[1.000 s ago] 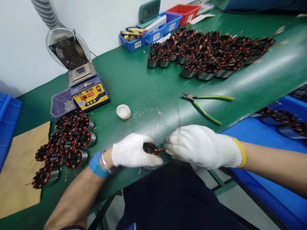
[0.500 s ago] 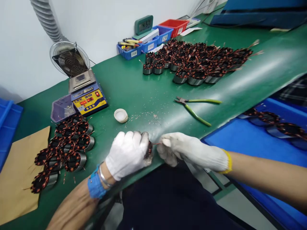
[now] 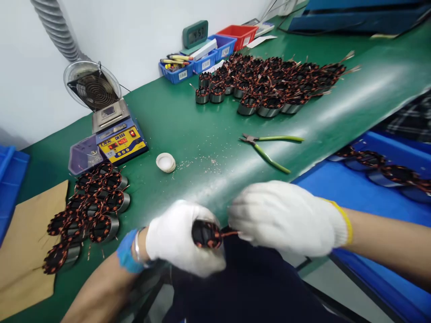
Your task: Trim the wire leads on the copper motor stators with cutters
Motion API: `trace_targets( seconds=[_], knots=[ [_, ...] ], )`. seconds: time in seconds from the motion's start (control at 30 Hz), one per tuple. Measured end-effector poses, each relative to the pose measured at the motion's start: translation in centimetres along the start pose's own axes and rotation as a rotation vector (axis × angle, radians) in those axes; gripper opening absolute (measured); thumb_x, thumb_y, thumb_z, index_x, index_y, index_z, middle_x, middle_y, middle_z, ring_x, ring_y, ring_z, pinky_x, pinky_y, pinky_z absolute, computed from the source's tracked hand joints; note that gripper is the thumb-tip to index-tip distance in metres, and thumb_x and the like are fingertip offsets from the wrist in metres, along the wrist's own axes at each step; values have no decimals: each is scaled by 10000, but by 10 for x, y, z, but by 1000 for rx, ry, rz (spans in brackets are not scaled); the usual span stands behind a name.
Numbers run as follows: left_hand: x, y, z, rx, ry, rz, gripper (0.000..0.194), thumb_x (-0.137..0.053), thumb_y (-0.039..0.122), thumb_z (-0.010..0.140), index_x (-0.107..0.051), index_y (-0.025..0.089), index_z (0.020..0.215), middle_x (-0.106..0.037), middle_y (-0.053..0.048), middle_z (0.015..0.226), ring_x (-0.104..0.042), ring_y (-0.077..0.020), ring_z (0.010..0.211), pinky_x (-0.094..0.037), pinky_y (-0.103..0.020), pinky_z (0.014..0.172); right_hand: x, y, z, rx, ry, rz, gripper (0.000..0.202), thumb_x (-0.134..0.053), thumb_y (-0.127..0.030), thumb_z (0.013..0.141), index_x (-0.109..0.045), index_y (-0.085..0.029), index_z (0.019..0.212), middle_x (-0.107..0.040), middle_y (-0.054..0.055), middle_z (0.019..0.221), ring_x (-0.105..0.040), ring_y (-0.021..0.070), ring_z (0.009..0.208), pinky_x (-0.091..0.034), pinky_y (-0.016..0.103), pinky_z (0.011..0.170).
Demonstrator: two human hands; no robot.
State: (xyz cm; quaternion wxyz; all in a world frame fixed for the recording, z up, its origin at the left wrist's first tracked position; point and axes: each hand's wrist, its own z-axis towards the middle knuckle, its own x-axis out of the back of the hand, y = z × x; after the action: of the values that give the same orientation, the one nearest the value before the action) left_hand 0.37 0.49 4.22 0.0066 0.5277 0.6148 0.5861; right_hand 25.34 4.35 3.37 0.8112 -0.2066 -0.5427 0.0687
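Observation:
Near the table's front edge, my left hand (image 3: pixel 183 237), in a white glove, is wrapped round a wound coil ring (image 3: pixel 206 234) whose black and copper inside faces the camera. A short bundle of copper wire (image 3: pixel 230 233) sticks out of the ring to the right. My right hand (image 3: pixel 286 217), gloved in white with a yellow cuff, is closed at the end of that wire; its fingertips are partly hidden and blurred. Green-handled cutters (image 3: pixel 266 150) lie open on the green table (image 3: pixel 188 130) beyond my hands. A small white round dish (image 3: pixel 166 162) stands left of scattered bits.
Many coil rings (image 3: pixel 269 105) stand at the back, more (image 3: pixel 104 228) at the left by a soldering unit (image 3: pixel 121 142). Small bins (image 3: pixel 178 75) and a clock (image 3: pixel 195 34) line the wall. A blue crate (image 3: pixel 323 188) with rings is at the right.
My left hand has turned the ring so its open face shows, and both hands are lower. The right hand has moved slightly right, its back now turned up. The camera view has shifted a little.

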Motion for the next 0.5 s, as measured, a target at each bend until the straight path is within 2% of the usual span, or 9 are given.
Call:
trace_targets(
  seconds=[0.07, 0.1, 0.13, 0.17, 0.23, 0.33, 0.4, 0.43, 0.5],
  knots=[
    [-7, 1, -5, -89, 416, 507, 342, -671, 471, 738, -725, 152, 848, -644, -42, 666, -568, -194, 604, -424, -329, 570, -9, 8, -2, -295, 16, 337, 380, -578, -523, 947, -680, -168, 1037, -724, 96, 901, -668, 198, 744, -527, 319, 650],
    [-10, 1, -7, -143, 574, 720, 377, -657, 475, 766, -729, 133, 908, -648, -60, 684, -567, -210, 609, -410, -352, 571, -15, 11, -2, -455, 28, 559, 516, -557, -646, 911, -665, -155, 1023, -712, 96, 873, -659, 194, 709, -529, 314, 620],
    [-12, 0, -8, -189, 679, 884, 414, -640, 475, 797, -727, 110, 972, -658, -78, 711, -571, -225, 618, -401, -369, 572, -22, 12, -1, -591, 39, 772, 617, -523, -737, 877, -651, -145, 993, -701, 97, 844, -653, 193, 680, -533, 316, 604],
    [-13, -2, -8, -233, 723, 995, 430, -619, 466, 831, -720, 93, 1020, -667, -90, 734, -574, -232, 625, -392, -377, 569, -29, 12, 1, -686, 44, 948, 669, -489, -789, 859, -640, -143, 942, -690, 93, 801, -643, 188, 646, -533, 317, 591],
    [-14, -3, -7, -268, 709, 1091, 411, -589, 448, 881, -708, 97, 1058, -680, -98, 774, -586, -231, 644, -386, -375, 571, -41, 10, 6, -795, 55, 1131, 653, -487, -800, 848, -608, -160, 806, -641, 57, 673, -595, 162, 560, -513, 304, 557],
    [-11, -2, -2, -200, 598, 1014, 383, -610, 479, 857, -712, 145, 1016, -685, -96, 792, -609, -231, 664, -406, -366, 590, -45, 6, 13, -869, 85, 1125, 505, -601, -675, 841, -570, -189, 711, -567, -1, 574, -518, 128, 491, -459, 273, 512],
    [-8, -1, 1, -94, 526, 808, 371, -663, 505, 763, -717, 170, 911, -679, -82, 752, -618, -234, 661, -441, -365, 613, -40, 5, 14, -838, 83, 982, 389, -609, -559, 867, -573, -201, 721, -578, -1, 600, -517, 129, 513, -431, 263, 505],
    [-6, -2, 2, -39, 454, 644, 343, -673, 492, 730, -714, 179, 863, -681, -69, 737, -627, -230, 665, -462, -357, 626, -35, 4, 14, -786, 77, 857, 334, -585, -497, 890, -579, -205, 729, -597, 7, 628, -530, 134, 540, -428, 263, 518],
    [-2, -6, 1, 58, 226, 233, 250, -643, 410, 732, -709, 190, 830, -707, -46, 746, -656, -214, 695, -499, -322, 647, -24, 0, 16, -590, 47, 546, 260, -514, -379, 925, -597, -214, 742, -635, 31, 693, -564, 151, 610, -440, 278, 573]
  ],
)
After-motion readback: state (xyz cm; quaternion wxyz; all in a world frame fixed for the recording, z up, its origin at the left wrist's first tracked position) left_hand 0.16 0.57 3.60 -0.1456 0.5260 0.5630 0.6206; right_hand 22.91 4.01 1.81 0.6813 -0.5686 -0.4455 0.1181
